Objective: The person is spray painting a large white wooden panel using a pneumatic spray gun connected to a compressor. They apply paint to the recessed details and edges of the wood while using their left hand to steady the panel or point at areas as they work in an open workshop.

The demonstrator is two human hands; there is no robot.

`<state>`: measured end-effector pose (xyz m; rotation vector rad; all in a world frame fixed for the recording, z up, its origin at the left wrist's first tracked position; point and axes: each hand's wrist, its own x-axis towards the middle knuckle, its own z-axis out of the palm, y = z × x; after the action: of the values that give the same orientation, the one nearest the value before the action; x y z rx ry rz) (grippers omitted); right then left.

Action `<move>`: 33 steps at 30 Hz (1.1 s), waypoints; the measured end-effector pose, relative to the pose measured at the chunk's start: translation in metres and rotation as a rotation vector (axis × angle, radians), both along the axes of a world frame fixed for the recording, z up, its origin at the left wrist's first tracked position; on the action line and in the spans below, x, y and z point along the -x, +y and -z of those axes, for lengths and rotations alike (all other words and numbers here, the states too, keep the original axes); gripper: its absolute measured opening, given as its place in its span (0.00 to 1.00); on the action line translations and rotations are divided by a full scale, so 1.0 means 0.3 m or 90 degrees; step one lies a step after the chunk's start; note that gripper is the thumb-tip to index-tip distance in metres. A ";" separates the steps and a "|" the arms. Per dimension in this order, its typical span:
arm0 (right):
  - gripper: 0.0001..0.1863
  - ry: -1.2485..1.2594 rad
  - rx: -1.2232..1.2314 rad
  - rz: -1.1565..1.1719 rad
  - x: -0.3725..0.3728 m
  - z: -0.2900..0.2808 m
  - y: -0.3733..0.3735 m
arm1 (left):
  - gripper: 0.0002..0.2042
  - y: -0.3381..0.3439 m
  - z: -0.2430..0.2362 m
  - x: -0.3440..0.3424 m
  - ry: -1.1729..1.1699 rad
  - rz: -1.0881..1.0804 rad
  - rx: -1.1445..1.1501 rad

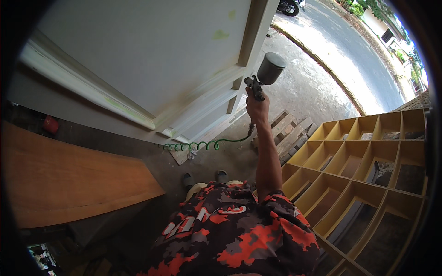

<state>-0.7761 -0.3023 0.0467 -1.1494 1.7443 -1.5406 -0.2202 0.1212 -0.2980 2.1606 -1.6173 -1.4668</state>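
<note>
One dark metal spray gun (254, 88) with one lidded grey cylindrical cup (271, 68), contents hidden, is beside a large white panelled board (161, 60), the right hand (258, 109) curled closed round its handle. The left hand is out of view, so its state cannot be told. One green coiled hose (230, 140) trails leftward; two grey sandals (188, 179) show below. Rightward, one yellow gridded wooden frame (363, 125) is cut off.

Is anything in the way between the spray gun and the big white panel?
No, nothing visible. The right hand holds the spray gun beside the white panel; the green hose curls lower in the picture.
</note>
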 end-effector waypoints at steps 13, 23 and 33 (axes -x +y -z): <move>0.12 -0.132 0.020 -0.146 -0.102 0.074 0.102 | 0.19 0.024 -0.004 0.005 0.000 -0.019 -0.005; 0.08 -0.068 0.025 -0.346 -0.160 -0.011 0.198 | 0.19 0.021 -0.003 -0.010 -0.002 -0.021 0.002; 0.12 0.002 0.021 -0.024 -0.047 0.045 0.093 | 0.19 -0.004 -0.002 -0.008 0.006 -0.029 0.016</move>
<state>-0.7620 -0.2744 0.0331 -1.1950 1.6948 -1.5514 -0.2179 0.1200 -0.2975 2.1595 -1.5647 -1.4348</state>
